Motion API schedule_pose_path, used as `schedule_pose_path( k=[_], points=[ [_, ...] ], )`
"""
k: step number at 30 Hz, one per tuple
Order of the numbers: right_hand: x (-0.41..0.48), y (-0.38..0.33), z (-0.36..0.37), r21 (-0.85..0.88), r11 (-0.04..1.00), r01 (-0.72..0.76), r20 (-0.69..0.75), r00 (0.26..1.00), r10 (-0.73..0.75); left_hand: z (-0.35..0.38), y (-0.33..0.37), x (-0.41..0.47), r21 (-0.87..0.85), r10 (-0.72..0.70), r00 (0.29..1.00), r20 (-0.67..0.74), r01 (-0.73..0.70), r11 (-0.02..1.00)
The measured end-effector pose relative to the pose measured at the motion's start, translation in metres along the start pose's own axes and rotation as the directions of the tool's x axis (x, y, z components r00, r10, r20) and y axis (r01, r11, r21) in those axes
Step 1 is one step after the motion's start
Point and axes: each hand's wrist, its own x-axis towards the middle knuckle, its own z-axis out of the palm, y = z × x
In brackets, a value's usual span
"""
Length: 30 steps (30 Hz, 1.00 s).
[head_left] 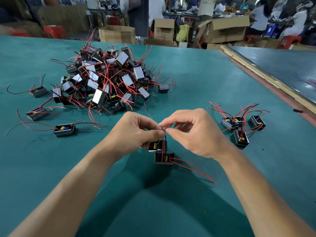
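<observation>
Fingers (pixel 158 133) of the left hand (pixel 135 132) are pinching closed, thumb against forefinger, on the tips of the leads (pixel 165 138). Fingers (pixel 171 131) of the right hand (pixel 193 134) are meeting them tip to tip, also nipping the same lead ends, with the remaining fingers curling loosely and holding nothing. Judgement: the two hands are working the ends together, probably twisting or joining them, which is why both grips are sitting so close.

The red and black leads are running down from the pinch to the upper module (pixel 154 146), which is sitting just under the left hand; whether the lower fingers are supporting it cannot be confirmed. The lower module (pixel 164 158) is resting on the worktop (pixel 205 82) directly below, touching or just beside the upper one, with its own red wires (pixel 193 168) trailing away to the right.

The pile (pixel 109 79) of tangled modules is lying beyond the hands to the left, apparently as the supply. The group (pixel 242 127) of four modules is standing well apart on the right, wires upward, apparently as finished work. A loose module (pixel 65 130) is lying left of the hands. Boxes (pixel 227 29) are standing beyond the worktop's far edge
</observation>
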Motion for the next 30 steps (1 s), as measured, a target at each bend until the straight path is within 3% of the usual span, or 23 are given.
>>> schedule_pose_path(
  k=[7, 20, 30],
  points=[
    [0.0, 0.0037, -0.0013, -0.09, 0.995, -0.05, 0.022, 0.998, 0.053, 0.0018, -0.0014, -0.0001, 0.017, 0.016, 1.0, -0.021, -0.016, 1.0],
    [0.0007, 0.004, 0.0, -0.051, 0.997, -0.057, -0.067, 0.996, 0.053, 0.0014, -0.0018, -0.0001, 0.049, 0.021, 0.999, -0.043, -0.019, 0.999],
    [0.0002, 0.004, -0.0006, -0.141, 0.989, -0.034, -0.015, 0.999, 0.032, 0.0029, -0.0009, -0.0022, 0.081, 0.035, 0.998, -0.045, -0.031, 0.996]
  ],
)
